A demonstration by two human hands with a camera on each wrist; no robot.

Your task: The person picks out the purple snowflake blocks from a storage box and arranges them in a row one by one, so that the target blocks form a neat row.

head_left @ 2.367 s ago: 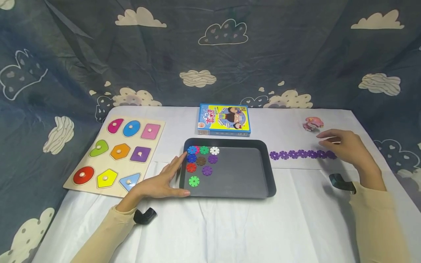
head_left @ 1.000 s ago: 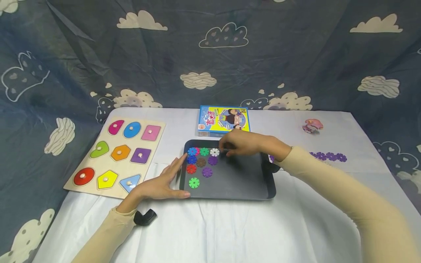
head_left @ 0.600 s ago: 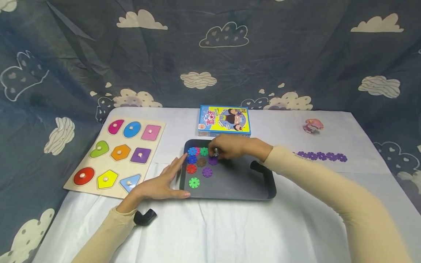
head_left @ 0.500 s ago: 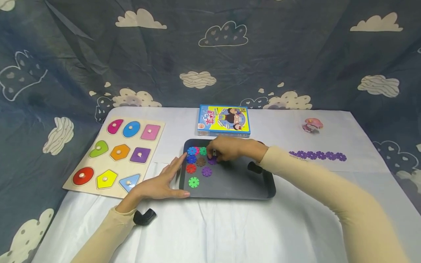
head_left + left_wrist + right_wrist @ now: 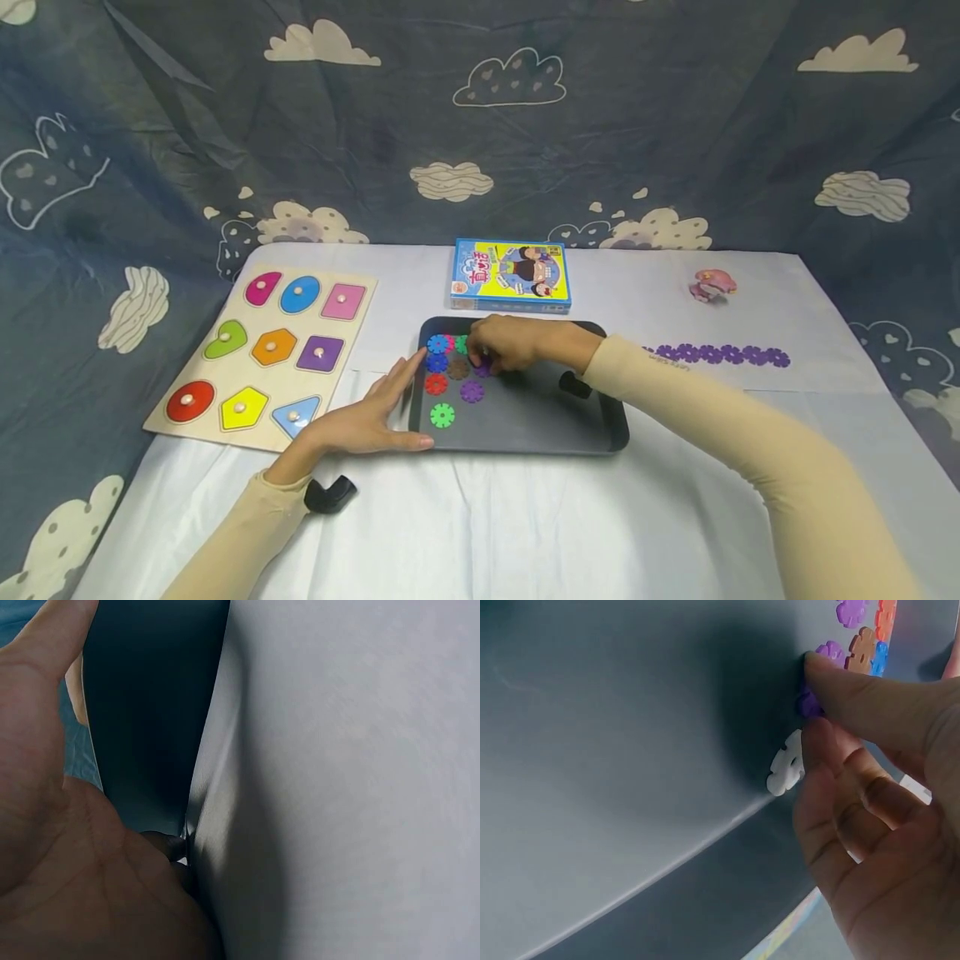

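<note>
My left hand [image 5: 367, 423] lies spread at the left side of the dark grey baking tray [image 5: 555, 417], fingers along its left rim and thumb at the near corner. Over the tray's far left part, my right hand [image 5: 513, 342] pinches a purple plastic snowflake disc [image 5: 810, 703] between thumb and finger, as the right wrist view shows. A white snowflake disc [image 5: 786, 763] lies beside the fingertips; the hand hides it in the head view. Around them lie another purple disc [image 5: 472, 392], a brown disc [image 5: 457, 369], blue, red and green discs [image 5: 442, 415].
Right of the tray lies a row of purple snowflake discs [image 5: 731, 355], partly behind the sleeve. A pink toy figure [image 5: 712, 285] stands beyond it. A colourful game box [image 5: 510, 275] lies behind the tray, and a wooden shape puzzle [image 5: 262, 358] at left.
My right hand has come from the purple row at the right into the tray, then slid slightly left and nearer to the purple disc. The left hand has stayed in place.
</note>
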